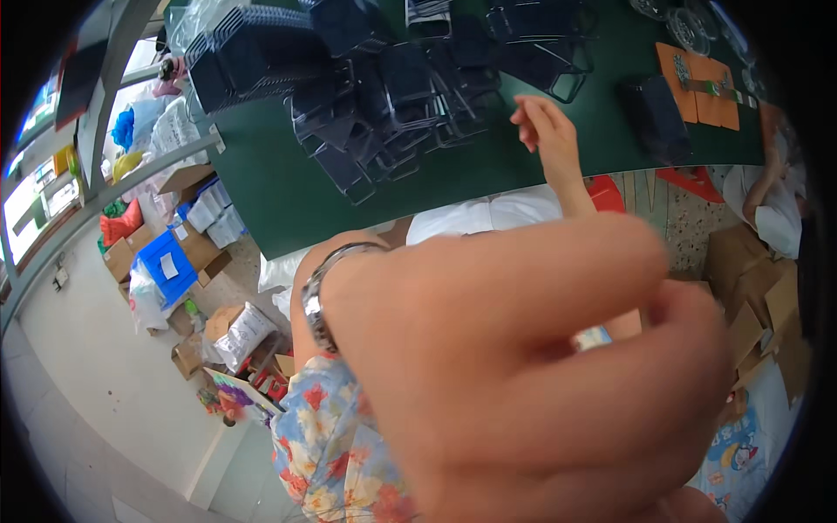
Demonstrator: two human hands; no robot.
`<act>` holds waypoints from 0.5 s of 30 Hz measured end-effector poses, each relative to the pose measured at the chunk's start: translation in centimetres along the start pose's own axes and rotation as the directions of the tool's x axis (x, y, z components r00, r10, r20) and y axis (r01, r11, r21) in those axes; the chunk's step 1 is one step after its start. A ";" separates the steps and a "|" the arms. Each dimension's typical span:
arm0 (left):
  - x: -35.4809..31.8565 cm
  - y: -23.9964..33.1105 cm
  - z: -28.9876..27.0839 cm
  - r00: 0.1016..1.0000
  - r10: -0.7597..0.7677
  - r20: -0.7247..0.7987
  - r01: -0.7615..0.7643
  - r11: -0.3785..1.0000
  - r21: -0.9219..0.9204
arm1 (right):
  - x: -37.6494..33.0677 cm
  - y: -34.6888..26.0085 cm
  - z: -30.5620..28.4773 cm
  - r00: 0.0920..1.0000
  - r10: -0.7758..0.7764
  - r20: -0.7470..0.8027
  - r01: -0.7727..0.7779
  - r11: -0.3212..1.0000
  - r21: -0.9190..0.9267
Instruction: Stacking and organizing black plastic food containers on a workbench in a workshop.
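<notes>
My left hand point(523, 349), with a metal band point(318, 296) at its wrist, is raised close in front of the view and fills much of it. Its fingers are curled in, and whatever they may hold is hidden. Over the near edge of the green table point(261, 192) reaches my right hand point(551, 135), its fingers loosely extended with nothing in them. Beyond it and to its left lies a pile of dark blue pieces with thin metal frames point(392, 105). A neat stack of similar dark pieces point(253, 65) stands at the far left.
A dark blue block-shaped item point(656, 118) and orange-brown cards point(697, 87) lie on the table's right. Clear round items point(689, 30) sit behind them. Cardboard boxes point(200, 253) and bags crowd the floor at left. Another person point(767, 192) sits at right near open cartons point(750, 279).
</notes>
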State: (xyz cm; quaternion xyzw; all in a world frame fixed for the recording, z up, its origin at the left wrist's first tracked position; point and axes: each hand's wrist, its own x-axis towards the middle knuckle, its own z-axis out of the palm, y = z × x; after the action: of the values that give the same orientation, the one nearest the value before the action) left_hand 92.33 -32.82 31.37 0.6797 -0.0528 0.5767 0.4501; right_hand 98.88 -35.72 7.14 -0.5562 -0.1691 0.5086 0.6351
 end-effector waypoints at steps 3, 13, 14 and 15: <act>0.2 0.2 -1.4 0.999 0.019 -0.032 -0.021 0.998 -0.059 | 3.5 -1.1 1.8 0.999 0.031 0.023 -0.028 0.992 -0.122; 1.6 -0.1 -4.7 0.999 -0.001 0.050 -0.001 0.999 0.050 | 24.0 2.6 -5.1 0.984 0.030 -0.176 -0.114 0.864 -0.491; 1.8 -0.3 -4.9 0.998 -0.010 0.064 0.005 0.997 0.077 | 25.1 1.3 -5.4 0.986 0.023 -0.163 -0.101 0.865 -0.491; 1.9 -0.6 -5.1 0.985 -0.044 0.164 0.036 0.998 0.053 | 25.4 2.2 -4.2 0.990 0.006 -0.138 -0.082 0.827 -0.555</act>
State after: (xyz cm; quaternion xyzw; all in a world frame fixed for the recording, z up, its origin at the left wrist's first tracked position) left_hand 89.52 -28.17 32.31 0.7371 -0.0618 0.5102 0.4388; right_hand 111.94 -17.06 -5.01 -0.7534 -0.2560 0.4140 0.4421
